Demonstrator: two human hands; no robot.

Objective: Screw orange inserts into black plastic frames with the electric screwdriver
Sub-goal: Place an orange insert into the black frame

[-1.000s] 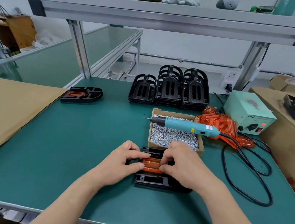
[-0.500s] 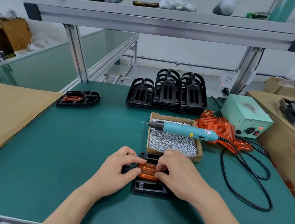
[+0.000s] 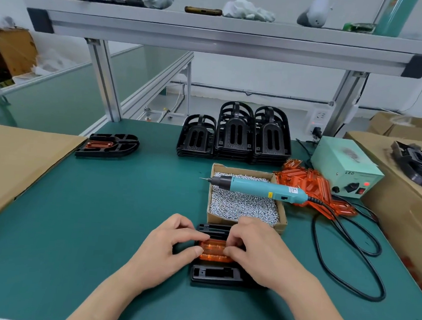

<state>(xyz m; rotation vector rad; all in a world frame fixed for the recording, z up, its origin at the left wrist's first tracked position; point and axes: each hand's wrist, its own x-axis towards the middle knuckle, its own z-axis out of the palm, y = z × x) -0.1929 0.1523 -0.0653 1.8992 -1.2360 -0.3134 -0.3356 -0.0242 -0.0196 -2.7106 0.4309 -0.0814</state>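
Observation:
A black plastic frame (image 3: 217,275) lies flat on the green mat near the front edge. An orange insert (image 3: 213,251) sits in its middle recess. My left hand (image 3: 164,252) pinches the insert's left end with thumb and curled fingers. My right hand (image 3: 261,249) pinches its right end and covers the frame's right side. The teal electric screwdriver (image 3: 260,188) lies untouched across a cardboard box of screws (image 3: 244,205) just behind the frame. Loose orange inserts (image 3: 311,188) are piled right of the box.
Stacks of black frames (image 3: 236,134) stand at the back. One frame with an orange insert (image 3: 107,145) lies at the left, beside brown cardboard (image 3: 10,164). A green power supply (image 3: 345,166) and looped black cable (image 3: 344,248) lie on the right, cartons (image 3: 408,200) beyond.
Both hands stay on the insert and frame with small finger shifts. The view has tilted slightly, so everything sits a little higher in the frame.

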